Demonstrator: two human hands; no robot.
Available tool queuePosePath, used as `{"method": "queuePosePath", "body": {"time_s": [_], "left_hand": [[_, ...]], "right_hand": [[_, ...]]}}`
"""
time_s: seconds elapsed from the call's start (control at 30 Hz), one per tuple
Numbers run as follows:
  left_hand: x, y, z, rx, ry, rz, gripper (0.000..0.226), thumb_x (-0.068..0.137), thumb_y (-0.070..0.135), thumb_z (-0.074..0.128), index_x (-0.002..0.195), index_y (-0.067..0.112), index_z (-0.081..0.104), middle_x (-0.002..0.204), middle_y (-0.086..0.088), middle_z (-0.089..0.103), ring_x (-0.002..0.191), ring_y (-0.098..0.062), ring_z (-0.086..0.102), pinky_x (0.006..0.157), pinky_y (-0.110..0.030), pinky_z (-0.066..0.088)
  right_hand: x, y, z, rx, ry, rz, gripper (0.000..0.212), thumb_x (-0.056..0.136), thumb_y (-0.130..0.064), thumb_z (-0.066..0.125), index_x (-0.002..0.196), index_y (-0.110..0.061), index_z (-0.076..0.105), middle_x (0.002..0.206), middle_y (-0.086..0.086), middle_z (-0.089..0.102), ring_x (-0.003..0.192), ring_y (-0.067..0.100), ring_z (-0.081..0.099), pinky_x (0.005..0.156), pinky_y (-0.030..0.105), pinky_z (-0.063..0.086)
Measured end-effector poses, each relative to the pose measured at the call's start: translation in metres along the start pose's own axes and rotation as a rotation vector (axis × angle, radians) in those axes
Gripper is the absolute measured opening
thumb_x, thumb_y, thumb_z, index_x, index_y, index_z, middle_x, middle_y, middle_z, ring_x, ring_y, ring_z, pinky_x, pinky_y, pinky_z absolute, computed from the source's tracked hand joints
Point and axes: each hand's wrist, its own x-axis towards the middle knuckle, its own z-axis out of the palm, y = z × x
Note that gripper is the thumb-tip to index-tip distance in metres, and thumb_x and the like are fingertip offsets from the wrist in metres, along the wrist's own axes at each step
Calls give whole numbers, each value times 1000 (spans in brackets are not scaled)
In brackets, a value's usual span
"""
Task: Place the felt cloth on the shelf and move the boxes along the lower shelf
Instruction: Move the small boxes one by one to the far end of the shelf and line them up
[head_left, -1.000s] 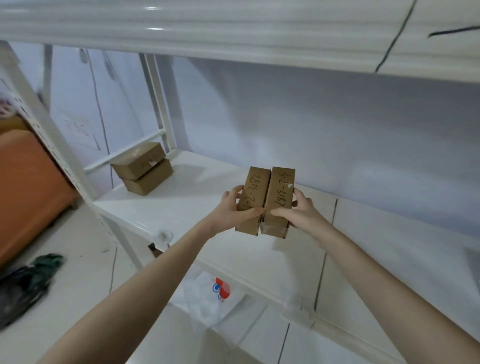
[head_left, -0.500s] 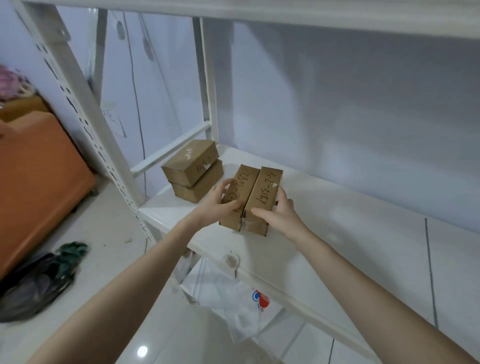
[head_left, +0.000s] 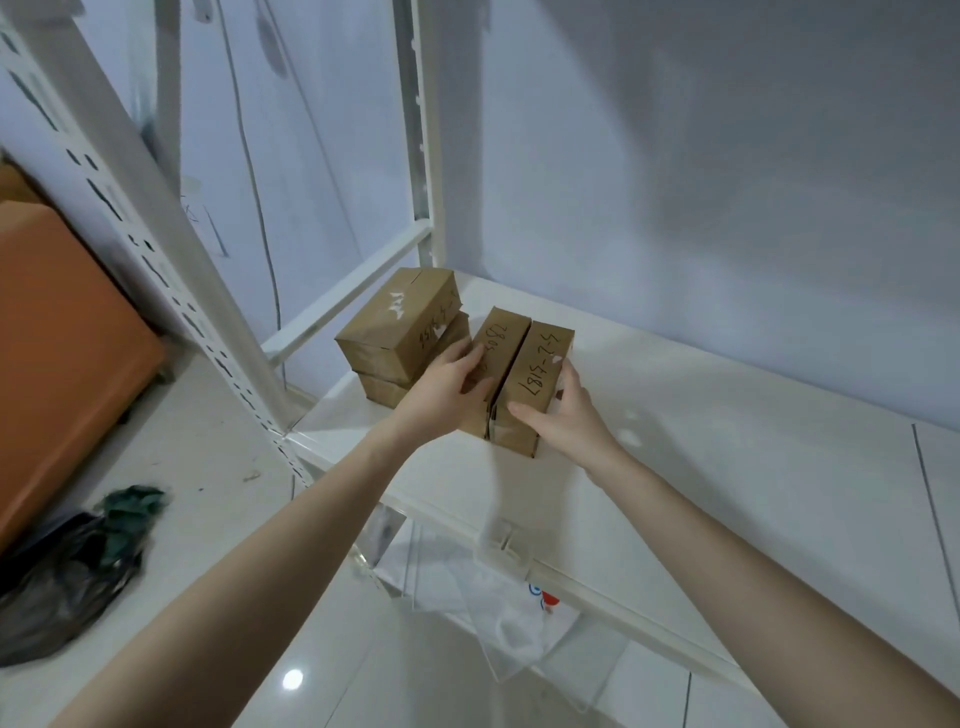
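Two brown cardboard boxes with handwritten numbers stand side by side on the white lower shelf (head_left: 727, 467). My left hand (head_left: 441, 395) presses on the left box (head_left: 501, 338). My right hand (head_left: 566, 421) grips the right box (head_left: 540, 374) from its right side and front. Just left of them, at the shelf's left end, two more brown boxes lie stacked (head_left: 400, 322); the held pair nearly touches that stack. No felt cloth can be told apart on the shelf.
White slotted shelf posts (head_left: 156, 218) rise on the left, one (head_left: 423, 130) at the back corner. An orange cabinet (head_left: 57, 353) stands far left. A dark bag with green cloth (head_left: 72, 561) lies on the floor. A clear plastic bin with white bags (head_left: 519, 618) sits under the shelf.
Both hands have carried the pair of boxes leftward along the shelf, from its middle to right beside the stacked boxes at the left end.
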Motion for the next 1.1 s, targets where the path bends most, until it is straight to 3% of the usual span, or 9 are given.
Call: {"method": "queuePosePath", "body": {"time_s": [0.07,0.13,0.37,0.53,0.7,0.8,0.93,1.1], "left_hand": [[3,0,-2,50,43,81,37,97,13,48,129,-4,53,150,-13,37,134,-22,35,109,-13,16],[7,-4,-3,88,24,117,33,97,9,46,123,-7,57,147,-15,41,134,-27,39,108,-17,19],[17,-10,-8,182,5,123,43,94,8,41,136,6,50,152,-9,37,141,-22,31,112,-26,24],[11,-9,-14,201,-5,107,43,93,7,41,135,7,51,151,-9,38,140,-21,33,108,-24,27],[2,2,-14,173,8,109,45,93,9,44,138,11,47,150,-9,38,140,-20,33,108,-25,28],[-4,15,-15,167,22,132,47,93,15,48,140,14,45,147,-6,43,136,-19,39,107,-27,32],[-9,36,-11,172,6,135,51,92,24,49,142,18,41,148,-2,42,138,-17,36,111,-35,34],[-22,84,0,178,45,172,51,93,22,53,142,16,42,147,-2,43,137,-19,36,105,-25,29]], "right_hand": [[5,-2,4,-13,4,0,85,75,-36,72,143,-29,21,134,4,47,122,17,44,97,30,39],[8,-3,8,-26,12,11,85,77,-35,71,144,-29,20,134,4,47,124,17,44,91,27,37],[9,-11,16,-83,22,9,87,81,-34,69,148,-26,14,138,4,43,133,17,37,90,24,33],[-2,-19,13,-91,-2,-4,81,84,-31,67,147,-25,17,125,-7,50,131,13,40,88,22,34],[-15,-26,-2,-124,-13,-38,81,83,-34,67,147,-21,18,147,3,38,139,17,31,100,27,32],[-23,-31,-19,-143,11,-43,83,83,-37,67,148,-17,18,150,7,33,136,22,37,104,32,33],[-37,-33,-52,-160,50,-55,86,83,-45,63,150,-20,15,156,2,23,139,23,34,108,37,35],[-65,-28,-98,-186,96,-99,76,85,-46,60,147,-20,26,155,0,28,140,20,33,111,36,31]]}}
